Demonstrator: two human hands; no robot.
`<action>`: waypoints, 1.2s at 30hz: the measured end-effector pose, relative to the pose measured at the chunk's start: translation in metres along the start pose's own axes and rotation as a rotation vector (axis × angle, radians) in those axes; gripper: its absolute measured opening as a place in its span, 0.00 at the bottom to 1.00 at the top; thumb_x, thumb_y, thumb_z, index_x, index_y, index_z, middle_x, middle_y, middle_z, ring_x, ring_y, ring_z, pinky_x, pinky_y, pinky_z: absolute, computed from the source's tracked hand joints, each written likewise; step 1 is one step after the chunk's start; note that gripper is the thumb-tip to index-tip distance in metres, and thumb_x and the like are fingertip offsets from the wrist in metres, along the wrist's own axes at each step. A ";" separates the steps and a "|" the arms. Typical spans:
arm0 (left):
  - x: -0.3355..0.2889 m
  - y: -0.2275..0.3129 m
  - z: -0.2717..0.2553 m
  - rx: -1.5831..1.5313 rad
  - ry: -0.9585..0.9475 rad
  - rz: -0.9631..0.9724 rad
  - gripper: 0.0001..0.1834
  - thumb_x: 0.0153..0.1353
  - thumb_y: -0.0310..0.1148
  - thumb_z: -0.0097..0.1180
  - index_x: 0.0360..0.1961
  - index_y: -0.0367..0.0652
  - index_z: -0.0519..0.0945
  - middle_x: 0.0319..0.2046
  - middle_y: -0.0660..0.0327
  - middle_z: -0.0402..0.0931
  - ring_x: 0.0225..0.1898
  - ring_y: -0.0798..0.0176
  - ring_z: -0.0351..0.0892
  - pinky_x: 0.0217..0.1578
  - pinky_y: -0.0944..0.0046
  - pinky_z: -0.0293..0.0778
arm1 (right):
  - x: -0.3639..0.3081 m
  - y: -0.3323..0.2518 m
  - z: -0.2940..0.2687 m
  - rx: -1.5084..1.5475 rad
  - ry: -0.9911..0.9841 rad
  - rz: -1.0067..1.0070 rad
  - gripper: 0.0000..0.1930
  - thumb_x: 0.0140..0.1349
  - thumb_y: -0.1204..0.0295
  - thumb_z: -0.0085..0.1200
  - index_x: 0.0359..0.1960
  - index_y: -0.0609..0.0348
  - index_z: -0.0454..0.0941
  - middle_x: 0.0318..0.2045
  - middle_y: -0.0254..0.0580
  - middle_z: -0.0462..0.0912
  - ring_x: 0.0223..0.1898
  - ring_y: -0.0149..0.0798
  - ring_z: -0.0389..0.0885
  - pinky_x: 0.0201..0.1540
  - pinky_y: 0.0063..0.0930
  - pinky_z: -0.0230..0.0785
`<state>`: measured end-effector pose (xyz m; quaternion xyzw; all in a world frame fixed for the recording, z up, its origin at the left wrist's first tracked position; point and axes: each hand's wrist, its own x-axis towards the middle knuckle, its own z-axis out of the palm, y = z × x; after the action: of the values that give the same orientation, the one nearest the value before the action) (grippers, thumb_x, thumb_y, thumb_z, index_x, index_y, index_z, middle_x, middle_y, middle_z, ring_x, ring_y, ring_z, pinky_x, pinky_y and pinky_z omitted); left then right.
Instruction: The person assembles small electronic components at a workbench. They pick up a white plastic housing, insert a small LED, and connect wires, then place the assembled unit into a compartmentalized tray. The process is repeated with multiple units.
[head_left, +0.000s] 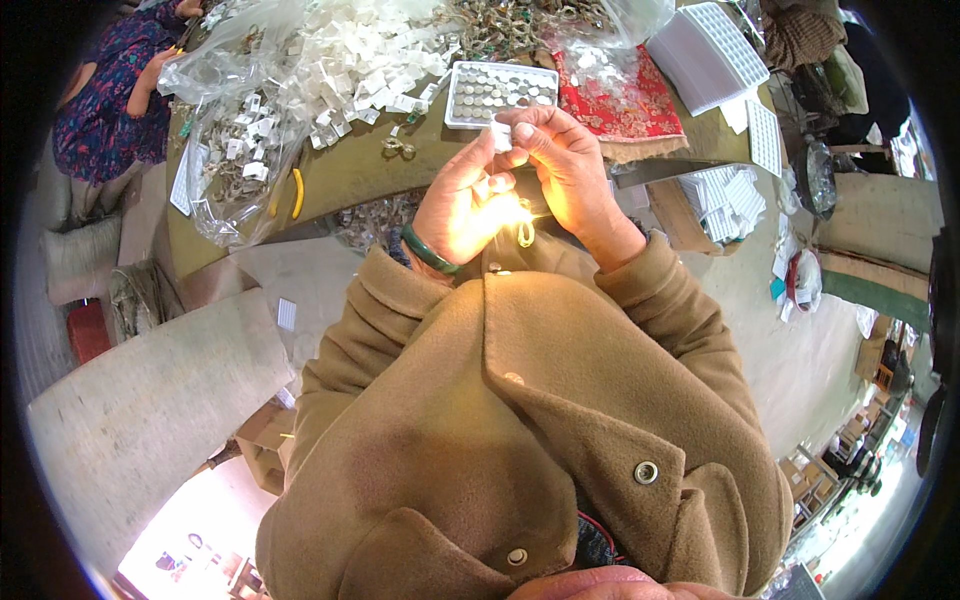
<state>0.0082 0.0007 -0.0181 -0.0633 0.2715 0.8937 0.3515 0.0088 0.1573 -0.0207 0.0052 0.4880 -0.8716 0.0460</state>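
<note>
Above the near edge of the table, my left hand point(455, 205) and my right hand point(573, 170) meet at the fingertips. Between them is a small white tag point(502, 137), pinched by the thumb and fingers of both hands. A green bangle circles my left wrist. Under the hands hangs a pale looped cord point(525, 234), washed out by strong light; whether it joins the tag I cannot tell. Just beyond my fingers lies a white tray point(552, 88) with rows of round, silvery discs. Left of that tray, a small knotted cord point(397, 147) rests on the table.
A big heap of white tags point(350, 70) covers the table's far left, beside a clear plastic bag point(228, 215). A yellow curved tool point(298, 194) lies near the front edge. Red patterned cloth point(640, 110) and stacked white trays point(700, 60) are at right. Someone sits far left.
</note>
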 end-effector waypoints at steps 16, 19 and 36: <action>0.002 -0.001 0.000 0.044 0.068 0.096 0.11 0.69 0.42 0.52 0.42 0.47 0.76 0.34 0.67 0.77 0.24 0.79 0.65 0.23 0.76 0.64 | -0.002 -0.006 0.003 -0.538 -0.031 -0.234 0.03 0.67 0.81 0.49 0.39 0.65 0.73 0.42 0.38 0.81 0.44 0.26 0.76 0.47 0.21 0.70; 0.002 0.001 -0.001 0.114 0.106 0.107 0.12 0.69 0.43 0.52 0.40 0.46 0.76 0.34 0.66 0.76 0.23 0.78 0.65 0.24 0.74 0.70 | 0.004 -0.015 0.001 -0.873 -0.049 -0.399 0.05 0.62 0.83 0.50 0.39 0.63 0.75 0.29 0.39 0.79 0.31 0.30 0.80 0.34 0.23 0.72; 0.002 0.003 0.009 0.053 0.135 0.022 0.12 0.68 0.42 0.54 0.41 0.44 0.75 0.33 0.65 0.74 0.21 0.79 0.62 0.20 0.76 0.65 | 0.009 -0.015 -0.006 -0.228 0.018 -0.205 0.04 0.66 0.76 0.53 0.39 0.64 0.77 0.37 0.38 0.83 0.41 0.28 0.80 0.48 0.24 0.73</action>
<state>0.0055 0.0049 -0.0104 -0.1111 0.3185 0.8837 0.3244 -0.0020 0.1695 -0.0118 -0.0423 0.5821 -0.8106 -0.0474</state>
